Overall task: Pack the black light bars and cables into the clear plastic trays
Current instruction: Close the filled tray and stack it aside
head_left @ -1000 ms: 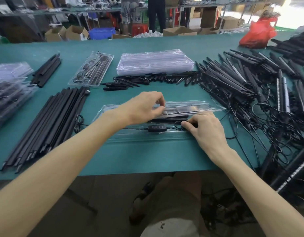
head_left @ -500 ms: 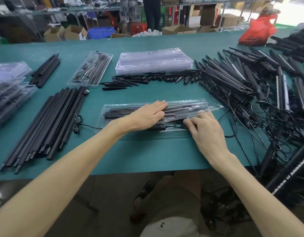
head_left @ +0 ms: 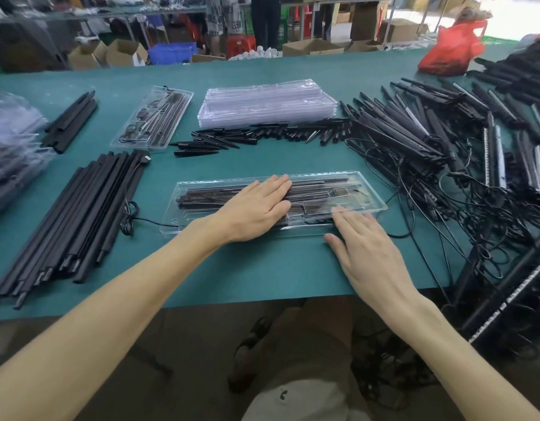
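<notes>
A clear plastic tray [head_left: 375, 196] lies crosswise on the green table in front of me, closed over black light bars [head_left: 201, 197] and a cable. My left hand [head_left: 256, 208] lies flat on the tray's middle with straight fingers pressing down. My right hand [head_left: 362, 238] rests flat on the tray's near right edge, fingers straight, thumb on the table. A black cable [head_left: 132, 218] trails out of the tray's left end.
Long black bars [head_left: 68, 220] lie at the left. A stack of empty clear trays [head_left: 265, 101] and a packed tray [head_left: 154, 117] sit behind. Short black pieces [head_left: 262, 135] lie in a row. Tangled bars and cables [head_left: 444, 153] fill the right. Packed trays [head_left: 10, 153] pile at far left.
My left hand went from curled fingers above the tray to flat on its lid. My right hand let go of the cable and flattened on the tray's near edge.
</notes>
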Tool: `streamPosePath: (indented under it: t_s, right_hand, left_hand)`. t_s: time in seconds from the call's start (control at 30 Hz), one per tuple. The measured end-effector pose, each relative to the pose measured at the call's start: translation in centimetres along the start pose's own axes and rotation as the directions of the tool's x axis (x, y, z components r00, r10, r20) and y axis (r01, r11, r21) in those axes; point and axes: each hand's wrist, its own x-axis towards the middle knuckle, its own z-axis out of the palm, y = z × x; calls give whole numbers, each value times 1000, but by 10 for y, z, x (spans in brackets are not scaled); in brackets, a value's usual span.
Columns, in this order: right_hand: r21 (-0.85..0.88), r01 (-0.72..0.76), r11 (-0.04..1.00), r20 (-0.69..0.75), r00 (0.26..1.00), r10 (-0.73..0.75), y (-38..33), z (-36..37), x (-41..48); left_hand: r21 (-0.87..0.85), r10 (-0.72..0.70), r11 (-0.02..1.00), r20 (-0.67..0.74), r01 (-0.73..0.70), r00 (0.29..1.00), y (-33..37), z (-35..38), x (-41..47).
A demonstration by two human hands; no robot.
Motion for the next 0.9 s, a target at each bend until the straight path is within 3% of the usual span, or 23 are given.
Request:
streamPosePath:
  t_s: [0.47, 0.9]
  right_hand:
    - [181, -100, 978, -75, 991, 115, -3, 0, -7]
    - [143, -76, 987, -227, 968, 108, -3, -2, -17]
  left_hand:
    - [-14, -7, 1000, 12, 7, 1000, -3, -1, 3]
    - [-3, -14, 1000, 2, 14, 1000, -3, 0, 3]
